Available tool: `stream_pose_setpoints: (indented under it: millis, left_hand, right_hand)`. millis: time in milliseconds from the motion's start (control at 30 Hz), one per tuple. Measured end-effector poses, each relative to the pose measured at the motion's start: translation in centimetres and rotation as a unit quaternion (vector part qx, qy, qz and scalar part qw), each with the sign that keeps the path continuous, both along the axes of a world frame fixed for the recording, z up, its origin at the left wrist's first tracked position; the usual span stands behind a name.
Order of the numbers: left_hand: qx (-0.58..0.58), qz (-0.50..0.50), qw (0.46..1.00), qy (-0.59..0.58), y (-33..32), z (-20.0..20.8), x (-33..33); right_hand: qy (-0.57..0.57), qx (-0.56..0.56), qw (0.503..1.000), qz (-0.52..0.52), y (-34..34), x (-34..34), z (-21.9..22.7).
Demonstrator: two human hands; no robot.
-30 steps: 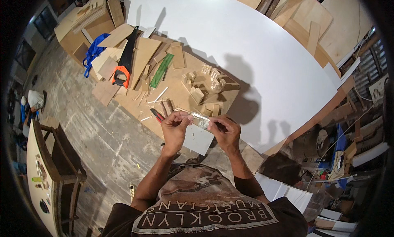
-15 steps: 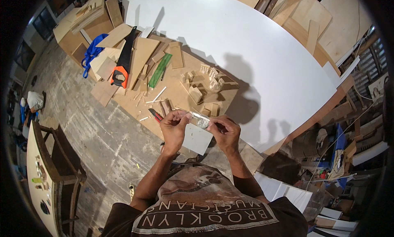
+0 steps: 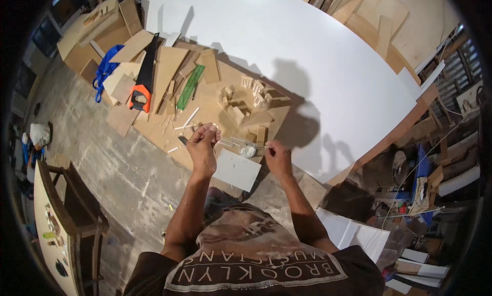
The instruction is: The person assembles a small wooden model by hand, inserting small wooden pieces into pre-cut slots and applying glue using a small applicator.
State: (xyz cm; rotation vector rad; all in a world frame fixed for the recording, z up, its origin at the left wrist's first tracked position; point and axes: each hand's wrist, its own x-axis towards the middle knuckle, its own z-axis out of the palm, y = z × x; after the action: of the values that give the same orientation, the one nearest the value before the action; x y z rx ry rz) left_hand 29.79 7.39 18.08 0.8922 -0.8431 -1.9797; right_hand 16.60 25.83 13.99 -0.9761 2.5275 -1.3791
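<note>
My left hand (image 3: pixel 203 144) and my right hand (image 3: pixel 277 156) are raised over a brown board (image 3: pixel 205 104) on the floor, a little apart. Between them stretches a thin clear plastic strip (image 3: pixel 237 142), pinched at each end by my fingers. A small crumpled clear wad (image 3: pixel 248 151) shows near the strip's right part. Just below my hands lies a white rectangular card (image 3: pixel 237 169). Beyond my hands stands a small cardboard model (image 3: pixel 251 99) made of little blocks.
A handsaw with an orange and black handle (image 3: pixel 142 86), a green strip (image 3: pixel 190 87) and cardboard offcuts lie on the board. A large white sheet (image 3: pixel 307 55) lies behind. A blue bag (image 3: pixel 104 70) lies at left, and a wooden chair (image 3: pixel 77 214) stands at lower left.
My hands have moved apart, and the clear strip is drawn out longer between them. My left hand has lifted slightly.
</note>
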Motion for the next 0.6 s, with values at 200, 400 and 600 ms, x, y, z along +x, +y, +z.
stream_pose_setpoints:
  millis: [200,400,600]
  left_hand:
    - [0.011,-0.041,0.999,0.022,-3.3,-2.1,-5.3]
    - [0.069,-0.026,0.997,0.033,-4.3,-5.6,-14.3]
    - [0.129,0.089,0.988,-0.005,-4.1,-9.9,-24.0]
  right_hand:
    - [0.116,0.158,0.977,0.081,-2.7,0.1,-9.2]
    - [-0.043,0.080,0.993,0.069,-2.9,-1.4,-8.8]
    - [0.092,0.041,0.993,0.068,-5.9,-11.9,3.5]
